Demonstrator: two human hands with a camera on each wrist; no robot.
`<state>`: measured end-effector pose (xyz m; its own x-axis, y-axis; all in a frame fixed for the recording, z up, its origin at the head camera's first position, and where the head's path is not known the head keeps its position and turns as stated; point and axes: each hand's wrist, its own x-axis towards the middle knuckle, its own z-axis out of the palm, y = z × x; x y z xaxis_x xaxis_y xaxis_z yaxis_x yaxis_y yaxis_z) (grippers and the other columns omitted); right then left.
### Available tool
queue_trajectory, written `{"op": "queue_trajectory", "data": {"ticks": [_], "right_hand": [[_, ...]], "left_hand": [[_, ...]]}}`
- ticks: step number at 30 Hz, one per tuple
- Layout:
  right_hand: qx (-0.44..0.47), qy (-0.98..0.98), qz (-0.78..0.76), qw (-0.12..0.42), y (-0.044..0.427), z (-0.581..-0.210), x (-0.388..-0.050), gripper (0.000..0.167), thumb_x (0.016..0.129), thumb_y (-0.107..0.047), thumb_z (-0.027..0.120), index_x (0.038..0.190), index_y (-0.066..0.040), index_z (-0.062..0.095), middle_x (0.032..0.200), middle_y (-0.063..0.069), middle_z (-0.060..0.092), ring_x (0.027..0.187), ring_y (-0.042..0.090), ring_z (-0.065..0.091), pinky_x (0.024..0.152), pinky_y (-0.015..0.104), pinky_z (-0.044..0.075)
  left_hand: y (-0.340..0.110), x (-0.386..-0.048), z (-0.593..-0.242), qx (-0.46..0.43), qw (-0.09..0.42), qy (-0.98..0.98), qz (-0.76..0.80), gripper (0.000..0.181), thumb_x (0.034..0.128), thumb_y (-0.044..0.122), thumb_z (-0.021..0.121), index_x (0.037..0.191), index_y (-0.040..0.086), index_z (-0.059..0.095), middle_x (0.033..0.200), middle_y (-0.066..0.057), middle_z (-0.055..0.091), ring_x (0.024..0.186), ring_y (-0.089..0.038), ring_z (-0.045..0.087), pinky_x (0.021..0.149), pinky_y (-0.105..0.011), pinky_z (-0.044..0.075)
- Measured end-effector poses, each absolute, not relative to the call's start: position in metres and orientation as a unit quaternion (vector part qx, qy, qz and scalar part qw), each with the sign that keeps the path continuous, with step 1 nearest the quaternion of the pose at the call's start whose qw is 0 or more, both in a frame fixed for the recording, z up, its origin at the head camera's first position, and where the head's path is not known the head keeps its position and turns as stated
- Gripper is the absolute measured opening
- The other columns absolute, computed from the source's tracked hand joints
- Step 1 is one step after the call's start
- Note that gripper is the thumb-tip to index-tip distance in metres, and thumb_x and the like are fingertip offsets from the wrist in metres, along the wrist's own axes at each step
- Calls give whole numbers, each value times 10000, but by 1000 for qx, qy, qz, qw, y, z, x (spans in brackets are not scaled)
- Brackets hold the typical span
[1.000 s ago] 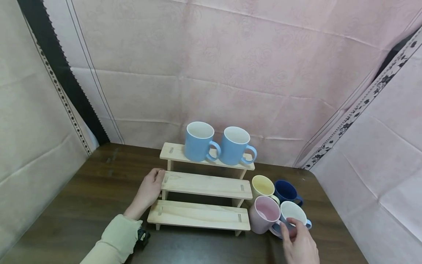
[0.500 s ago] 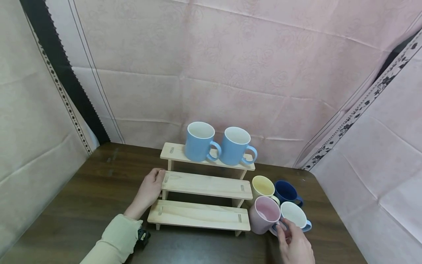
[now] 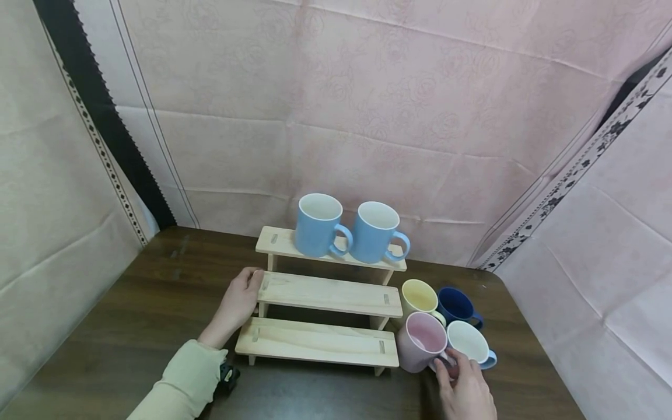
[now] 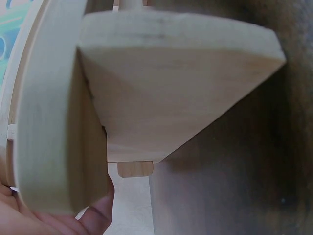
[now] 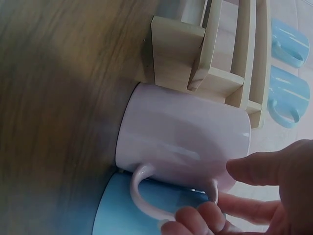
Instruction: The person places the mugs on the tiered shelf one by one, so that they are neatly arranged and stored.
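Note:
My left hand grips the left end of the middle tier of a three-tier wooden shelf; in the left wrist view, fingers curl round the board's end. My right hand is at the handle of a pink mug, right of the lowest tier. In the right wrist view, curled fingers hold the handle, with the thumb at the mug's side near the rim. A light blue mug with a white inside stands next to it, partly behind the hand.
Two light blue mugs stand upright on the top tier, handles to the right. A yellow mug and a dark blue mug stand behind the pink one. Cloth walls enclose the brown table.
My right hand has shifted slightly left, from in front of the light blue mug to the pink mug's handle. The left hand and the mugs stay in place.

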<state>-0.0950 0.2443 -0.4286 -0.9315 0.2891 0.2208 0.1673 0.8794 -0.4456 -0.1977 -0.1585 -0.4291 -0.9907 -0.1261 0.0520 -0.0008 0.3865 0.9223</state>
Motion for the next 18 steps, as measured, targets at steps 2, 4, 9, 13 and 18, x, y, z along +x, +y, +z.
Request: {"op": "queue_trajectory", "data": {"ticks": [2,4,9,13,18], "right_hand": [[-118,-959,213,145,244,-429,-95,378,907,-267,666,1195,-32,593,850,85,505,664,241,547,583,425,432],[-120,-959,209,149,243,-429,-95,376,903,-271,674,1190,-41,594,854,90,489,654,248,535,572,413,417],[-123,-956,214,159,242,-430,-93,369,908,-277,677,1184,-46,596,931,157,473,675,305,566,594,500,452],[-119,-951,218,187,242,-433,-90,337,893,-253,698,1150,-51,617,983,192,453,716,351,581,611,545,455],[-108,-943,223,223,240,-438,-89,279,877,-203,718,1075,-30,624,993,185,455,896,381,521,684,549,445]], "left_hand": [[-159,-198,-429,38,55,-832,-550,423,1079,282,331,1319,-44,455,1123,-245,563,785,-243,578,587,-314,492],[-159,-198,-429,37,56,-833,-550,426,1079,282,328,1321,-46,452,1124,-246,563,779,-243,578,586,-314,492],[-158,-198,-429,36,59,-831,-552,425,1080,278,329,1318,-50,455,1108,-245,566,726,-233,564,575,-320,484],[-158,-197,-429,35,59,-833,-549,435,1079,292,331,1318,-51,450,1107,-243,563,720,-225,560,568,-314,480],[-158,-197,-430,33,59,-834,-548,444,1079,299,327,1321,-54,446,1096,-243,564,709,-225,557,559,-314,476]]}}
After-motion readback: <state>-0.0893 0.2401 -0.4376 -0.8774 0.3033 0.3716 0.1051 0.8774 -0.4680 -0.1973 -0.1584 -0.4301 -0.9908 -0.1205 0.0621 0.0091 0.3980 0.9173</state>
